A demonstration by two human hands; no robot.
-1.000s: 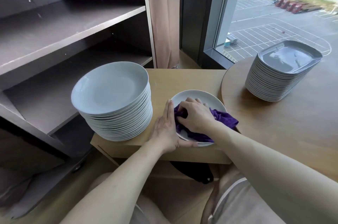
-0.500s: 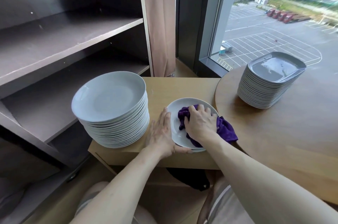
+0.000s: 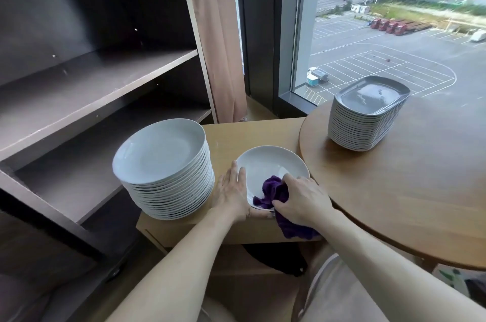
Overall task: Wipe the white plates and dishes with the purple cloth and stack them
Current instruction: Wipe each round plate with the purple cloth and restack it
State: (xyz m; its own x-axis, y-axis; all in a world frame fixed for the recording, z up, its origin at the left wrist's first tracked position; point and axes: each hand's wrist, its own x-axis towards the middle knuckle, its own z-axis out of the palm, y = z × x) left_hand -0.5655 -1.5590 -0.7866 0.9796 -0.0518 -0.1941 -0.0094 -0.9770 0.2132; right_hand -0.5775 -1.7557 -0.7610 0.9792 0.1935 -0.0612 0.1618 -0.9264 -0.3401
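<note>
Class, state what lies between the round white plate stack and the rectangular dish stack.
A single round white plate holding the purple cloth; head view shows it.

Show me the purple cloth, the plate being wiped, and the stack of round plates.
purple cloth (image 3: 273,190), head view, bunched upper folds
plate being wiped (image 3: 268,164), head view, bare inner surface
stack of round plates (image 3: 160,150), head view, top plate's face
</note>
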